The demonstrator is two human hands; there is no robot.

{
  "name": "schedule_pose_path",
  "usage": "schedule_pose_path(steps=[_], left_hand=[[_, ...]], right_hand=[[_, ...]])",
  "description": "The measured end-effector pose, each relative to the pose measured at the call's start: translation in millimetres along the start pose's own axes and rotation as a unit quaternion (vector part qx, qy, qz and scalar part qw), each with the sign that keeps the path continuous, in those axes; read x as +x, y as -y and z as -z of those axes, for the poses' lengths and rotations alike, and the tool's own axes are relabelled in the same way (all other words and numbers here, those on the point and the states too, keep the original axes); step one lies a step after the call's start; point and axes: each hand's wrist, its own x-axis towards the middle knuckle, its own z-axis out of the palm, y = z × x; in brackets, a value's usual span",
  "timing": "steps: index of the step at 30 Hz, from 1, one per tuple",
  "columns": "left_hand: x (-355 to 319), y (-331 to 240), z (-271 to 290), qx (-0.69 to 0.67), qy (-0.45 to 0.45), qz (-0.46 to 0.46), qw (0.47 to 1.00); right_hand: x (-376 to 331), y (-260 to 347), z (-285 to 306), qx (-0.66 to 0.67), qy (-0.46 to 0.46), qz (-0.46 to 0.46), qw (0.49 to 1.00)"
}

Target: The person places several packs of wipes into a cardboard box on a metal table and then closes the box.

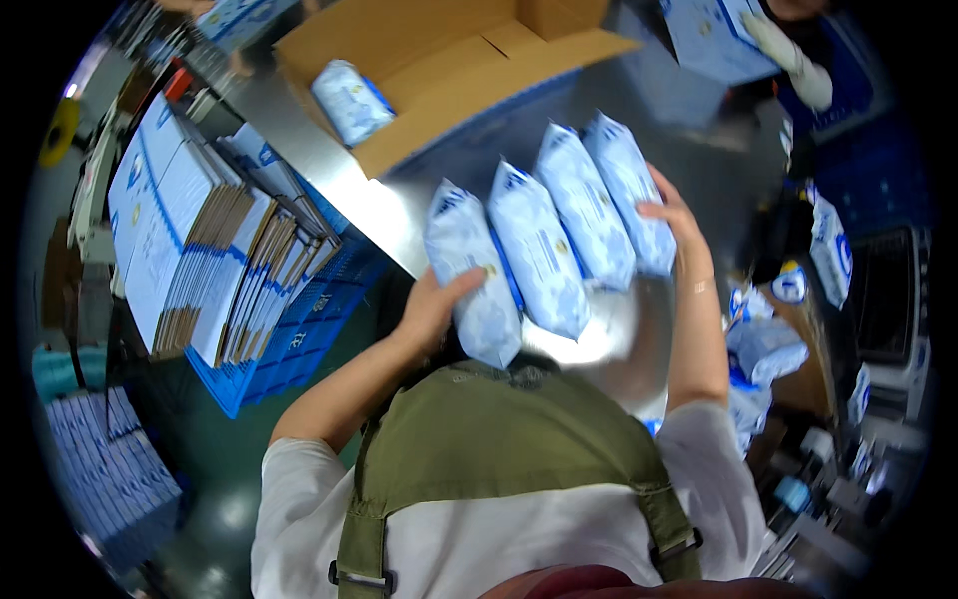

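Side by side in a row lie several puffy light-blue and white plastic packs, over the metal table (pixel 714 170) in front of my body. My left hand (pixel 439 302) grips the leftmost pack (pixel 474 275), thumb on its upper face and fingers hidden along its outer side. At the other end, my right hand (pixel 677 217) is bent around the outer edge of the rightmost pack (pixel 629 190). Between the two end packs are the middle packs (pixel 539 250), pressed close together. Beyond them stands an open cardboard box (pixel 439 75) with one similar pack (pixel 351 102) inside its left end.
On the left, folded white-blue cartons (pixel 165 225) stand in a blue crate (pixel 289 344). Loose packs (pixel 763 349) lie heaped at the right. Across the table, another person's gloved hand (pixel 783 55) is at a white-blue box (pixel 709 40). Stacked packages (pixel 110 469) sit lower left.
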Motion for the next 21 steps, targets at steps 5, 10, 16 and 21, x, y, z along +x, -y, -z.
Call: schedule_pose_path(steps=[5, 10, 16, 21], left_hand=[[-5, -26, -36, 0.045, 0.047, -0.246, 0.967], [26, -130, -57, 0.11, 0.029, -0.445, 0.888], [94, -231, -25, 0.125, -0.101, -0.62, 0.768], [139, -202, 32, 0.567, -0.183, -0.14, 0.791]], right_hand=[[-51, 9, 20, 0.06, -0.104, 0.149, 0.982], [-26, 115, 39, 0.027, -0.221, 0.43, 0.875], [138, 205, 10, -0.013, -0.018, 0.469, 0.883], [256, 153, -52, -0.52, -0.023, 0.13, 0.844]])
